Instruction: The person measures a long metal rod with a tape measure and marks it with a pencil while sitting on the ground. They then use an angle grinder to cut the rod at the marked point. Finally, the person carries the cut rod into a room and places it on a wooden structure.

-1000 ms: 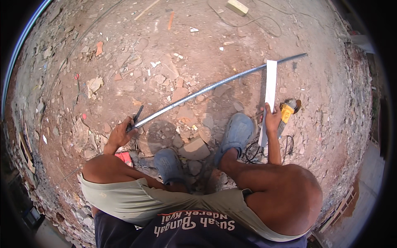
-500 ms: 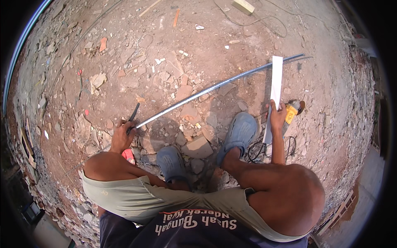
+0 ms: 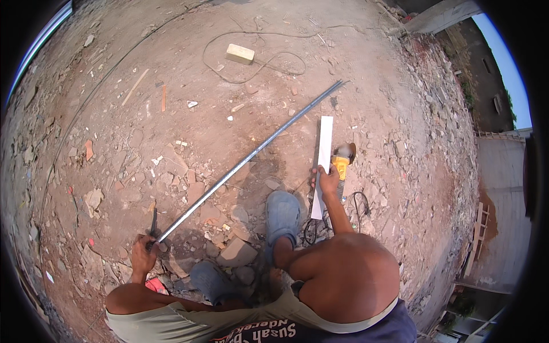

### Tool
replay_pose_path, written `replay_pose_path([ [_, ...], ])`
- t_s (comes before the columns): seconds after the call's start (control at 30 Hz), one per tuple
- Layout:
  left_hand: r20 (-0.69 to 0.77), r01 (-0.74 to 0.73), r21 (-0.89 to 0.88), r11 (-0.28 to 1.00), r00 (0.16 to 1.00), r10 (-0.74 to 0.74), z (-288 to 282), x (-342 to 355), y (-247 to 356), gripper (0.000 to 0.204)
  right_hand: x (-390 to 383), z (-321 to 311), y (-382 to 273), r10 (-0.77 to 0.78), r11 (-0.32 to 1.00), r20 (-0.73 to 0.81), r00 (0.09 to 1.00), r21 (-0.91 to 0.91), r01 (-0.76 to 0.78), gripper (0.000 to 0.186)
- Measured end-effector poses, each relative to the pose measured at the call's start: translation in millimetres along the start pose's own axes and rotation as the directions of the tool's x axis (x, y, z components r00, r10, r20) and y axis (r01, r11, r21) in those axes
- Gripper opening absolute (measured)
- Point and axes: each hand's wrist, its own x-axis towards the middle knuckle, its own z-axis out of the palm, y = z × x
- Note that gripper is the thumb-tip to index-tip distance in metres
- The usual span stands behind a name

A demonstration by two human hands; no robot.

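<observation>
A long grey metal bar (image 3: 251, 153) lies slantwise over the rubble, its near end by my left hand (image 3: 144, 251). That hand is closed round a slim black tool (image 3: 154, 222), which points upward from the fingers; its kind is unclear. The fingers also touch or sit right beside the bar's end. My right hand (image 3: 327, 179) grips a long flat white strip (image 3: 323, 140) near its middle, thumb on top. The strip stands to the right of the bar, apart from it in the picture. Just right of this hand lies a yellow angle grinder (image 3: 341, 166) with a dark disc.
Broken tile and brick pieces (image 3: 237, 252) surround my blue-grey clogs (image 3: 282, 214). A pale block (image 3: 240, 54) lies farther off beside a looped cable (image 3: 291, 63). The grinder's black cord (image 3: 361, 203) coils near my right forearm. A grey wall (image 3: 500, 211) stands at the right.
The view has turned rightward, so the ground things appear farther left. The white strip's far end no longer overlaps the bar. Both hands keep their holds.
</observation>
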Motion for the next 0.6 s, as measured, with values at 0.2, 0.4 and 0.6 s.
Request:
replay_pose_path([
  [0.2,0.010,0.057,-0.031,0.998,0.998,-0.056,-17.4,11.8,38.3,0.018,-1.8,3.0,14.7,0.080,0.996,0.015,0.997,0.038,-0.080,0.018],
  [0.4,-0.009,-0.010,-0.071,0.997,1.000,0.010,4.6,5.5,44.6,0.017,41.3,-21.8,23.2,-0.567,0.695,-0.035,0.823,-0.556,0.455,0.048],
  [0.6,-0.015,0.046,-0.025,0.999,0.999,-0.046,17.8,-13.8,47.0,0.014,60.6,64.1,-56.9,0.102,0.861,0.253,0.962,0.462,-0.213,0.040],
])
